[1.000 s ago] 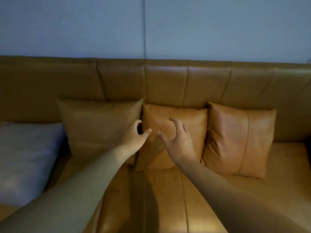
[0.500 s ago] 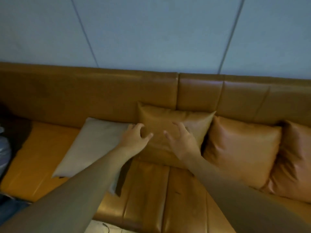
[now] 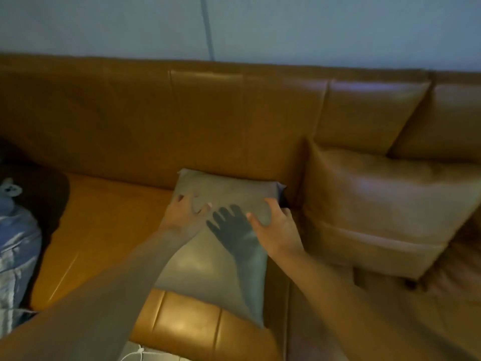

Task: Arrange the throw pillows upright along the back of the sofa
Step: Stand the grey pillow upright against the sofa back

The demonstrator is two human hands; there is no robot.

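Note:
A grey pillow (image 3: 208,267) lies flat on the seat of the tan leather sofa (image 3: 109,225), its far edge near the backrest (image 3: 182,121). My left hand (image 3: 182,214) rests on the pillow's left far part with fingers spread. My right hand (image 3: 276,230) is on its right far edge, fingers curled over the side. To the right, a tan leather pillow (image 3: 377,209) stands upright against the backrest. The edge of another tan pillow (image 3: 466,259) shows at the far right.
A blue and white striped cloth (image 3: 15,256) with a dark item behind it lies at the sofa's left end. A pale wall (image 3: 260,27) rises behind the backrest. A white cord (image 3: 138,354) shows on the floor below the seat front.
My view has swung left from the tan pillows to the grey one. Both hands have moved from in front of a tan pillow onto the grey pillow's far end.

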